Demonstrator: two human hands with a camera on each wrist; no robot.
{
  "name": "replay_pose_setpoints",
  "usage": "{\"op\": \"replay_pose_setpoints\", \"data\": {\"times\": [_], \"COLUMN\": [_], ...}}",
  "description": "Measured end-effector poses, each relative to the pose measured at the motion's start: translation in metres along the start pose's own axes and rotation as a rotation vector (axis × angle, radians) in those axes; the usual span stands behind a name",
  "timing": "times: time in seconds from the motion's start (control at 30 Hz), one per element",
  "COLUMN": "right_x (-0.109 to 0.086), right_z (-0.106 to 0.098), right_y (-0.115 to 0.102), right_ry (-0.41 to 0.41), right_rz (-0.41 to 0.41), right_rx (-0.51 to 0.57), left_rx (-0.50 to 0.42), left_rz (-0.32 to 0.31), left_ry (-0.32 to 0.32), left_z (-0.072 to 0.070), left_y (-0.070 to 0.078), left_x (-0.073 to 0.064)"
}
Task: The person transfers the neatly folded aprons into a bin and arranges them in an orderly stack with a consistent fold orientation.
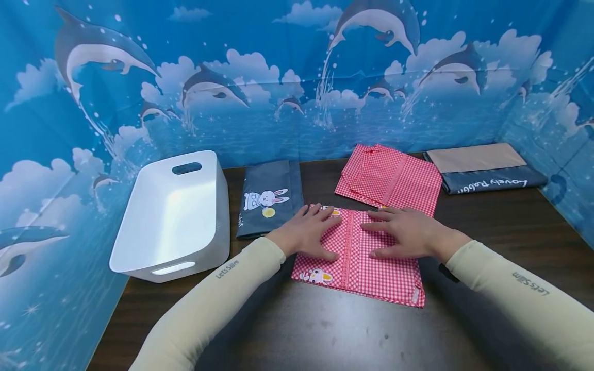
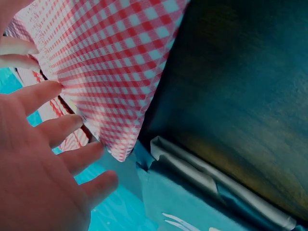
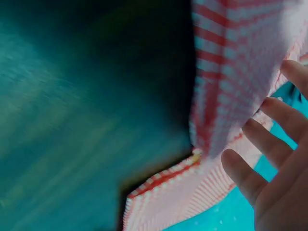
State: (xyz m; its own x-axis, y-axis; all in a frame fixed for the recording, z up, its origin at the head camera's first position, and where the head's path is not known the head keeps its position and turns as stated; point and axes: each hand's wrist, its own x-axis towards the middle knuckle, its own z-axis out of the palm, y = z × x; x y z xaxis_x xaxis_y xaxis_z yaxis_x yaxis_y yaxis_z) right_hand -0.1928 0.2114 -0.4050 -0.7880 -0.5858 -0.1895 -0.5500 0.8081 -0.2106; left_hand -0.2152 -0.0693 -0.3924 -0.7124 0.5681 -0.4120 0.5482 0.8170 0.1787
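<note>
A red-and-white checked cloth (image 1: 343, 273) with rabbit prints and a lace-like strip lies folded flat on the dark table. Spread across its left part is my left hand (image 1: 312, 232), fingers straight and slightly apart. My right hand (image 1: 403, 233) lies over the right part, its fingers pointing left. In the left wrist view the fingers (image 2: 72, 156) of the left hand are extended beside the checked fabric (image 2: 115, 72). The right wrist view likewise has straight fingers (image 3: 272, 139) along the cloth's edge (image 3: 216, 77). Neither hand grips anything.
A second checked cloth (image 1: 410, 178) lies behind, close to the right hand. Left of the cloths are a dark folded piece with a rabbit print (image 1: 266, 175) and a white bin (image 1: 218, 221). A dark and tan folded piece (image 1: 478, 157) sits at back right, before a dolphin-printed curtain (image 1: 260, 118).
</note>
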Motion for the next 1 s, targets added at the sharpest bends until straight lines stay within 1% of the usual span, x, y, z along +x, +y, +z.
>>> {"op": "replay_pose_setpoints", "data": {"times": [0.1, 0.23, 0.43, 0.77, 0.9, 1.0], "right_x": [-0.001, 0.0, 0.0, -0.002, -0.005, -0.008], "right_z": [0.005, 0.006, 0.005, 0.003, 0.001, -0.001], "right_y": [-0.001, 0.0, 0.002, 0.001, 0.0, 0.0], "right_ry": [-0.034, -0.028, -0.027, -0.029, -0.019, 0.014], "right_rz": [-0.001, -0.007, -0.01, 0.033, 0.071, 0.081], "right_rx": [-0.007, -0.017, -0.018, -0.017, -0.031, -0.053], "left_rx": [-0.024, -0.059, -0.066, -0.07, -0.066, -0.058], "left_rz": [-0.003, -0.003, 0.006, 0.008, 0.025, 0.032], "left_ry": [-0.02, -0.026, -0.032, -0.052, -0.034, 0.001], "left_z": [0.003, 0.004, 0.003, -0.001, -0.002, -0.003], "left_y": [0.0, 0.0, -0.002, 0.0, 0.003, 0.005], "left_x": [-0.001, 0.0, 0.002, 0.009, 0.01, 0.012]}}
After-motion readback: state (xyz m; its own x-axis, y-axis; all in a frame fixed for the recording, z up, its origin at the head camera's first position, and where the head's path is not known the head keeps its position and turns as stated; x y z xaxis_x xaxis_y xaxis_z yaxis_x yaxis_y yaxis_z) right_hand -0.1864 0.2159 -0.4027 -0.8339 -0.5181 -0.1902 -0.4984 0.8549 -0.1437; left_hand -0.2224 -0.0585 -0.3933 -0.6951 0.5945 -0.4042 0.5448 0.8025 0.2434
